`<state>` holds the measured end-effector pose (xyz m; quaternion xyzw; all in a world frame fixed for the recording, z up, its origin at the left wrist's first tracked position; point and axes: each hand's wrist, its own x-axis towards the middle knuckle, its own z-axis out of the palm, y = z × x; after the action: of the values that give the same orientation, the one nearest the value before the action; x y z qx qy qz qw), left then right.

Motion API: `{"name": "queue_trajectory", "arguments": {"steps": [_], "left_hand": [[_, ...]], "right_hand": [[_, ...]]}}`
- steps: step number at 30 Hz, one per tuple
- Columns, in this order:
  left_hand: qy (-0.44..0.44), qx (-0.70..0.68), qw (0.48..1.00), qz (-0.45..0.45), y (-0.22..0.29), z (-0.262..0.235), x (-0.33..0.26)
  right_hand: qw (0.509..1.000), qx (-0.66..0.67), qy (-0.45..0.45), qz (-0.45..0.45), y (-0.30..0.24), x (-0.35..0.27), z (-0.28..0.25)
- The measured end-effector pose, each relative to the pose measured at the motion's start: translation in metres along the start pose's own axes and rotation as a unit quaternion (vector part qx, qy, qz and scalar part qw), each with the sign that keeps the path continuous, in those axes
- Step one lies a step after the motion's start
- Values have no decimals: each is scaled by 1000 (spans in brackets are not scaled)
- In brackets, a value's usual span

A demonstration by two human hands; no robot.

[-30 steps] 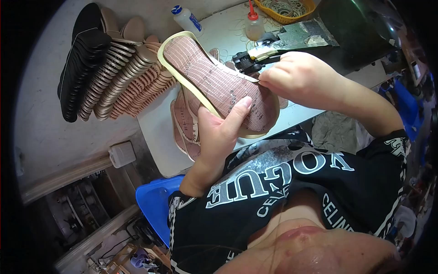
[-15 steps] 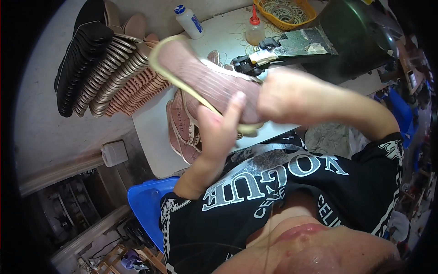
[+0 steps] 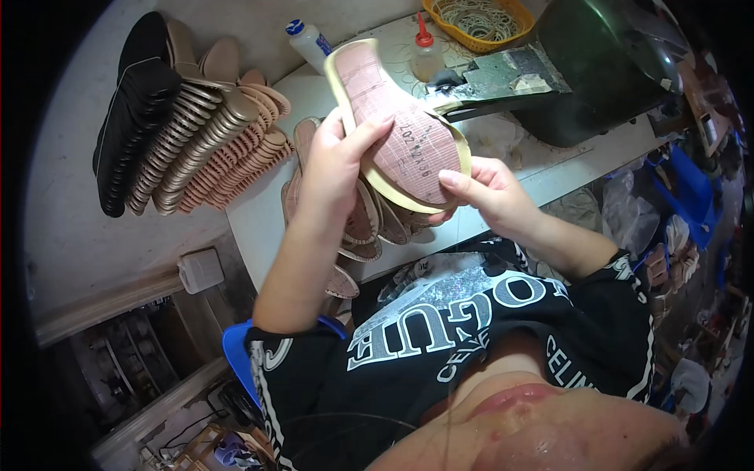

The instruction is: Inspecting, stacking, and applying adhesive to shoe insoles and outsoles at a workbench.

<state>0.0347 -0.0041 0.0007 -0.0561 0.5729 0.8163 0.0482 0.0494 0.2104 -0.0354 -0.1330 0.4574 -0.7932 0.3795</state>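
Both hands hold the pink insole [image 3: 400,125] up over the desk [image 3: 330,94]. It runs lengthwise from upper left, away from the person, down to lower right. The left hand [image 3: 338,161] clamps its middle edge, fingers curled on; the right hand [image 3: 491,192] pinches the nearer end.

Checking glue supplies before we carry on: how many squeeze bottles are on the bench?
2. A blue-capped bottle lies at the bench's back edge; a red-nozzled bottle stands beside the yellow basket. Others could be hidden.

White worktable [image 3: 259,212] against a grey wall [image 3: 71,204], cluttered floor beyond.
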Motion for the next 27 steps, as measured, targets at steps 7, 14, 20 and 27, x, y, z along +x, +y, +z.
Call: {"name": "queue_trajectory", "arguments": {"steps": [7,14,20,27], "left_hand": [[-28,117,986,-117,-7,-15,54],[-35,137,976,-168,-1,-14,70],[-13,147,974,-170,7,-11,72],[-6,164,966,-199,16,-17,84]], "right_hand": [[992,70,85,-61,33,18,0],[993,46,96,-45,28,25,-8],[989,91,111,-33,21,36,2],[981,126,129,-76,13,50,10]]}}
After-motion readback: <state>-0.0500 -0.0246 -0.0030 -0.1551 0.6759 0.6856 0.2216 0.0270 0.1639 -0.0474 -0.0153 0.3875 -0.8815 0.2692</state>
